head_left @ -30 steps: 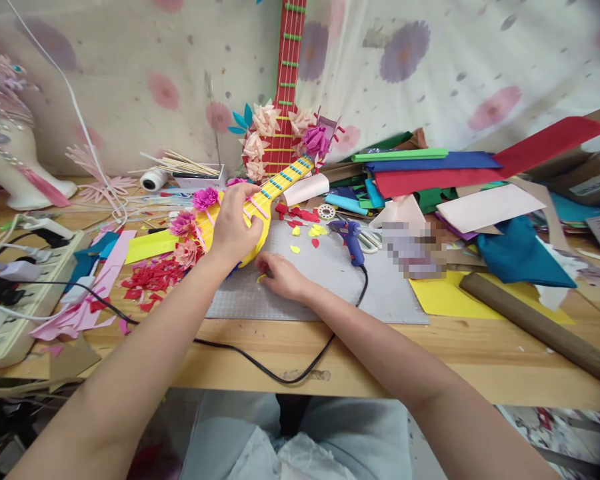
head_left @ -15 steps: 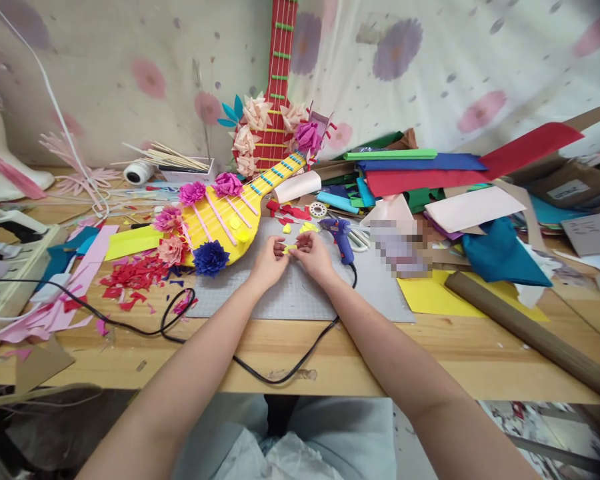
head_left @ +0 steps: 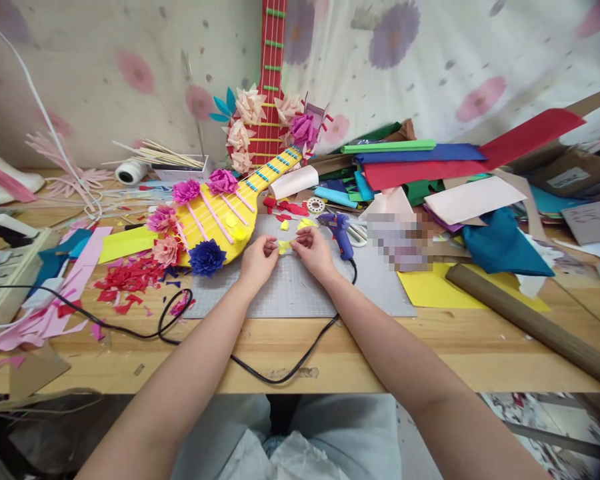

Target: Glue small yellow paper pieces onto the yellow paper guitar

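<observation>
My left hand (head_left: 258, 259) and my right hand (head_left: 313, 249) meet over the grey cutting mat (head_left: 300, 293), both pinching a small yellow paper piece (head_left: 284, 247) between their fingertips. Just left of them lies a yellow paper guitar (head_left: 220, 220) with pink strings, trimmed with pink, magenta and blue paper flowers (head_left: 206, 257). A blue glue gun (head_left: 341, 231) rests on the mat right of my right hand, its black cord (head_left: 260, 370) trailing over the table edge.
A red paper guitar (head_left: 269, 100) leans on the flowered cloth at the back. Red paper scraps (head_left: 130, 277) lie at left. Stacked coloured sheets (head_left: 420, 167), yellow paper (head_left: 430, 287) and a brown roll (head_left: 530, 323) fill the right. A power strip (head_left: 5, 267) sits far left.
My left hand let go of the yellow guitar and came to the right hand. Both now pinch the small yellow piece, lifted off the mat. The view shifted slightly.
</observation>
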The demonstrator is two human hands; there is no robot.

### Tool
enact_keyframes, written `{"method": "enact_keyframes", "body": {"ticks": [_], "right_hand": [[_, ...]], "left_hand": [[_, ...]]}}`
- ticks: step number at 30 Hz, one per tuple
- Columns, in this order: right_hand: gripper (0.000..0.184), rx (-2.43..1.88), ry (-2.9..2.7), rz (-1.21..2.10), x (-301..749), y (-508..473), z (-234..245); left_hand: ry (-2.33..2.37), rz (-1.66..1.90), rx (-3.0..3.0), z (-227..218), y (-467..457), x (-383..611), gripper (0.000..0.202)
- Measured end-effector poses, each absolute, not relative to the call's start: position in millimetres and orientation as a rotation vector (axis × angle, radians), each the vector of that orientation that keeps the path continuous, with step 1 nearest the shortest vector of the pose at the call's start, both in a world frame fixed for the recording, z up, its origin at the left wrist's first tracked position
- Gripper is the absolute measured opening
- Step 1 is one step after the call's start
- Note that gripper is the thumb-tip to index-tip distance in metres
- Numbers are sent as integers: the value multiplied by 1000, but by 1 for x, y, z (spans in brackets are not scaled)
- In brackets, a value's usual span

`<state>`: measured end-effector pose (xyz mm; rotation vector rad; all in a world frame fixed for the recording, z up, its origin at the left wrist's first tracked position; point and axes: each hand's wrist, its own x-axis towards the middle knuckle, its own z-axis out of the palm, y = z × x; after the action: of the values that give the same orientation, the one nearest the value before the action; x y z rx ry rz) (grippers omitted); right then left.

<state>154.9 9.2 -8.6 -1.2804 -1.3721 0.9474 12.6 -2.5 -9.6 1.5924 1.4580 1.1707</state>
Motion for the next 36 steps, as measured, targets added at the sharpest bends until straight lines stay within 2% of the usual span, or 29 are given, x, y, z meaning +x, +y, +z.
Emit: {"method": "enact_keyframes", "body": {"ticks": [4,9,15,24,31,36], "right_hand": [[20,-1300,-1376,948,153,7,-8],[16,-1436,-1493,831,155,5,-6],[23,-1623,-1808,537,154,2,5],[32,-1739,-1840,359,158,0,7],[21,-1610,-1683,598,163,10,-4],[20,-1446,-1585,801,165,17,-14]], "left_hand": [[1575,1096,1910,-5,-4,9,29],[1591,1143,2031,-5,-4,9,36],[1503,1265,2055,-8,-5,9,45],[1548,1189,2082,-9,-7,9,45],[1607,1046,2200,-14,-2,11,43],[1624,1128,2316,-9,-3,16,40]]}}
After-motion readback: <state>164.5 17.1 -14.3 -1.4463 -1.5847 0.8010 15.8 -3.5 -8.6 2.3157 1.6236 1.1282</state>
